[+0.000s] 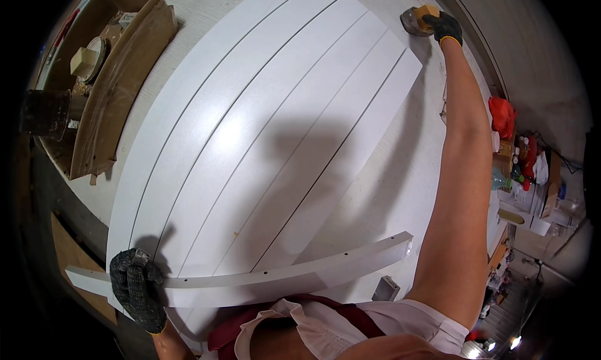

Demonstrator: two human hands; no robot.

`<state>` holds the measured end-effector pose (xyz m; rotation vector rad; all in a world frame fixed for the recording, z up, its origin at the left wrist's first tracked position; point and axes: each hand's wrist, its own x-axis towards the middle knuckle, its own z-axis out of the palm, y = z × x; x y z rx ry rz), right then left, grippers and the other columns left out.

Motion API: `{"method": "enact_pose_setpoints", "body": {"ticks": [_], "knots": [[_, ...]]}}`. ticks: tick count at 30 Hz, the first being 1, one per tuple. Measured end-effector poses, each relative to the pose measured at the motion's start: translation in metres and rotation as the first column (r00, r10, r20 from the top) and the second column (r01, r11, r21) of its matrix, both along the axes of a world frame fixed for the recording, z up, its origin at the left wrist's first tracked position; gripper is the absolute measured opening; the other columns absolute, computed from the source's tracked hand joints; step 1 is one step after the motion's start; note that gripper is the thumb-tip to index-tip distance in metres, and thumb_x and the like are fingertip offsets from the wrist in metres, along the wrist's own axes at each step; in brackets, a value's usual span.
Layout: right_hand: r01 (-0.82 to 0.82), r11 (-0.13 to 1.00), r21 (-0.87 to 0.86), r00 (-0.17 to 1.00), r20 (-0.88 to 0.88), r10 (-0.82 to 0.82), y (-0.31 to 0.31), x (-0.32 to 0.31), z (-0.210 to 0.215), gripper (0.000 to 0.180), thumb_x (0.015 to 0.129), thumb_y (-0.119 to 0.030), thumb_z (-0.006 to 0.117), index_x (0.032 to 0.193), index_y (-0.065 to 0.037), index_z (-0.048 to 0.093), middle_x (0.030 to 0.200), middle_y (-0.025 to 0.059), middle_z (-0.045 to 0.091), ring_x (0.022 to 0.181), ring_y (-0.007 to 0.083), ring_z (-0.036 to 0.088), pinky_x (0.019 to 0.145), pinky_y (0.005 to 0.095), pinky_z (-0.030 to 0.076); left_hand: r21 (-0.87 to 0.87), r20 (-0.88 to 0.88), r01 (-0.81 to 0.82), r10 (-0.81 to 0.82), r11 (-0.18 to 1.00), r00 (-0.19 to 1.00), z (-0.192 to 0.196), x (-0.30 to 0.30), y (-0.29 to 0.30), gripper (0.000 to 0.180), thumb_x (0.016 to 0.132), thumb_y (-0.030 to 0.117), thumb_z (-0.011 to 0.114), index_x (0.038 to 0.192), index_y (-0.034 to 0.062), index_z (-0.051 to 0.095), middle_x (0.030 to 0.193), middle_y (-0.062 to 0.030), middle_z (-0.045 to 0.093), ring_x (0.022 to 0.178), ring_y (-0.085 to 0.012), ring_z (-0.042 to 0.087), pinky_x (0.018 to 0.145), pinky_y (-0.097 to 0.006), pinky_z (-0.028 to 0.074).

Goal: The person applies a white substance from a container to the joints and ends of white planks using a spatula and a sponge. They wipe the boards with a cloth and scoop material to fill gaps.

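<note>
A large white panel (250,141) with dark grooves along its length lies in front of me. Across its near end, close to my body, runs a white wooden rail (313,269) with several small dark holes along its top edge. My left hand (134,291), in a dark knit glove, is closed at the rail's left part, its fingers curled round a small grey piece (142,256). Stretched far out to the upper right, my gloved right hand (446,27) is closed on a yellow block (428,12). Against that block sits a grey-brown rounded thing (413,22) whose kind I cannot make out.
An open cardboard box (119,97) at the far left holds a round tin and a pale block. A dark cylindrical container (45,114) stands at its outer side. A small grey block (386,289) lies near the rail's right end. Bottles and a red bag (502,117) crowd the right.
</note>
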<state>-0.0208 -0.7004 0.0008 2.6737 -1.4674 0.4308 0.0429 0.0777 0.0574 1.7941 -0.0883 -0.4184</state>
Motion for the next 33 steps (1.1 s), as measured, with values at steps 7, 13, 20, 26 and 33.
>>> {"method": "enact_pose_setpoints", "body": {"ticks": [7,13,20,26,33], "knots": [[-0.008,0.942,0.335,0.949,0.299,-0.098,0.0,-0.014,0.008,0.052,0.066,-0.037,0.075,0.107,-0.006,0.066,0.081,0.0069,0.065,0.056,0.0139,0.054,0.053,0.0285,0.044,-0.026,-0.038,-0.019,0.018,0.999,0.999,-0.001,0.001,0.002,0.018,0.092,0.016,0.051,0.1,0.0012,0.056,0.071,-0.0037,0.051,0.058,-0.011,0.044,0.054,-0.024,0.037],[-0.112,0.827,0.551,0.786,0.558,-0.265,-0.001,-0.031,0.014,0.042,0.07,-0.028,0.077,0.102,-0.005,0.066,0.085,0.0089,0.066,0.058,0.0172,0.06,0.052,0.0291,0.05,-0.043,-0.027,-0.039,0.038,0.998,0.999,-0.004,0.0,0.004,0.018,0.091,0.016,0.052,0.1,0.0013,0.056,0.069,-0.0031,0.051,0.057,-0.0111,0.044,0.054,-0.024,0.036],[-0.495,0.506,0.707,0.357,0.696,-0.623,-0.023,-0.058,-0.004,0.042,0.076,-0.015,0.075,0.109,0.001,0.054,0.098,0.0164,0.06,0.078,0.0269,0.062,0.065,0.0359,0.058,-0.04,-0.028,-0.034,0.033,0.999,0.999,-0.005,0.001,0.007,0.019,0.092,0.016,0.052,0.101,0.0003,0.056,0.069,-0.0032,0.051,0.057,-0.0109,0.044,0.054,-0.024,0.036],[-0.542,0.405,0.736,0.122,0.546,-0.829,-0.002,-0.063,-0.005,0.037,0.08,-0.012,0.07,0.112,-0.002,0.053,0.101,0.0179,0.059,0.079,0.0305,0.062,0.066,0.0393,0.058,0.057,0.132,0.035,-0.042,0.998,0.99,-0.011,0.001,0.01,0.017,0.091,0.014,0.051,0.098,-0.0013,0.056,0.073,-0.0049,0.052,0.056,-0.0106,0.044,0.052,-0.024,0.036],[-0.217,0.697,0.684,0.506,0.689,-0.519,0.006,-0.042,-0.003,0.036,0.076,-0.021,0.074,0.103,-0.001,0.061,0.085,0.0131,0.063,0.063,0.024,0.061,0.061,0.0342,0.054,-0.086,-0.066,-0.041,0.036,0.995,0.997,0.0,-0.001,0.009,0.015,0.088,0.008,0.055,0.099,-0.0016,0.057,0.073,-0.0067,0.055,0.063,-0.0143,0.05,0.058,-0.026,0.041]]}}
